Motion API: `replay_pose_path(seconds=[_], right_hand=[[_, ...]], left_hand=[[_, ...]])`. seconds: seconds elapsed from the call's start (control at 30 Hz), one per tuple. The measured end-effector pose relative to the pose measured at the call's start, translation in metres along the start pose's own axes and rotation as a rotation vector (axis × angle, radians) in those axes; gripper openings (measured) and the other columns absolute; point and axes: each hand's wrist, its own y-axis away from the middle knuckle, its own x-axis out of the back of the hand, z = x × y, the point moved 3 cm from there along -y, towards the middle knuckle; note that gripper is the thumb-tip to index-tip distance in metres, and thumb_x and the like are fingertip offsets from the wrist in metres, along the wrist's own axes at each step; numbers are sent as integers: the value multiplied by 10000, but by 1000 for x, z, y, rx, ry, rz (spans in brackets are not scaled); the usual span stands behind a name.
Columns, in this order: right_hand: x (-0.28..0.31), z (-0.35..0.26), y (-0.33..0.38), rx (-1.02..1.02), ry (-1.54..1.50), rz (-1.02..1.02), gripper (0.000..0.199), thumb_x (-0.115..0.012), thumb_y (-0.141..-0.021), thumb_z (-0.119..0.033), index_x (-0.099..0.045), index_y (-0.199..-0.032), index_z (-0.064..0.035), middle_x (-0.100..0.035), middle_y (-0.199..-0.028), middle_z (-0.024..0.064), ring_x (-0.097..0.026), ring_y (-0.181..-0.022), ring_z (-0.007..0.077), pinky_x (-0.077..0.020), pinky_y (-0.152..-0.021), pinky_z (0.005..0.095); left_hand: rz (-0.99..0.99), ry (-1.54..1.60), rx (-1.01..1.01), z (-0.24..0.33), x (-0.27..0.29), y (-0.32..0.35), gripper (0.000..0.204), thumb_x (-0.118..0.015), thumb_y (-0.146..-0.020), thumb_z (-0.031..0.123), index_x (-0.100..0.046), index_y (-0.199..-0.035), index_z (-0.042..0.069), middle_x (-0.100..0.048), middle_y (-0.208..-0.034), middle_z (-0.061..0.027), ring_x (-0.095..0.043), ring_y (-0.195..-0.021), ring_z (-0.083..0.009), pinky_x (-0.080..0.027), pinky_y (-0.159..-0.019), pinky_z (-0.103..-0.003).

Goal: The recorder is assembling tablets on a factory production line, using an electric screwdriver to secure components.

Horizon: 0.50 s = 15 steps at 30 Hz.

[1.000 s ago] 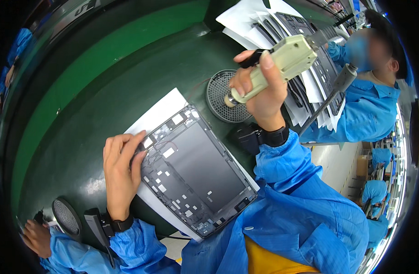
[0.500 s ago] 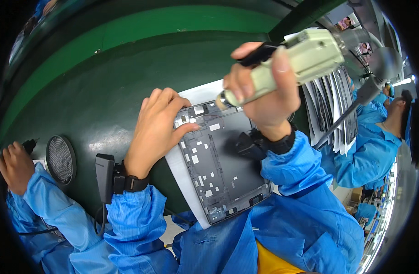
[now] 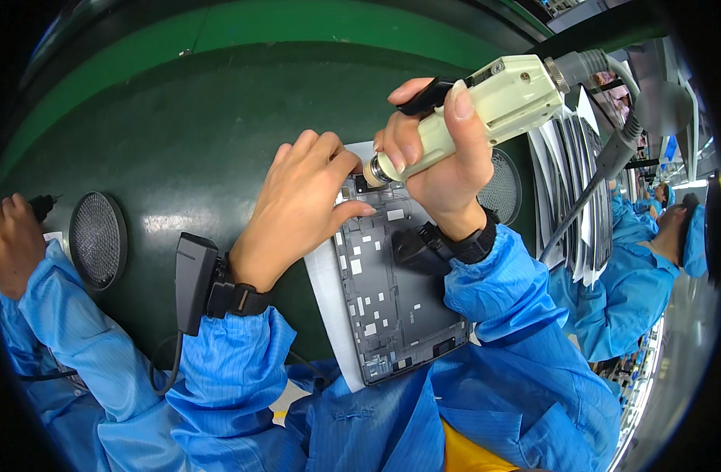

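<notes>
Tablet (image 3: pixel 392 299) lies open-backed on the counter (image 3: pixel 180 149), long axis running away from the person. Right hand (image 3: pixel 443 169) grips the screwdriver (image 3: pixel 470 110) tight, tip angled down-left onto the tablet's far left corner. Left hand (image 3: pixel 301 204) lies just beside that tip, fingers spread flat on the edge, holding nothing.

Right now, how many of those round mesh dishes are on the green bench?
2. One round mesh dish lies at far left beside a co-worker's hand; the other sits behind the right hand, partly hidden.
</notes>
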Motion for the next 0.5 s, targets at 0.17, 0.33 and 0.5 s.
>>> replay_pose_path(seconds=[0.17, 0.33, 0.5], right_hand=[[-1, 3, -3, 14, 32, -62, 494, -387, -898, -417, -519, -916, 59, -424, -501, 38, -426, -458, 139, -424, -553, 311], [-7, 6, -1, 27, 63, -159, 442, -462, -865, -384, -506, -878, 55, -437, -506, 52, -440, -464, 141, -430, -547, 299], [-7, 3, 6, 1, 32, -121, 351, -540, -835, -301, -503, -843, 48, -468, -529, 52, -457, -476, 128, -436, -542, 275]], left_hand=[[15, 3, -8, -2, -2, 0, 407, -749, -615, 220, -596, -938, 26, -511, -894, -75, -467, -876, -254, -369, -733, -354], [-17, -25, 3, 0, 2, 1, 414, -753, -615, 232, -593, -938, 28, -509, -881, -73, -467, -876, -260, -370, -732, -359], [-33, -64, -36, 3, -6, -3, 429, -752, -626, 256, -582, -950, 33, -506, -893, -73, -467, -875, -267, -369, -734, -370]])
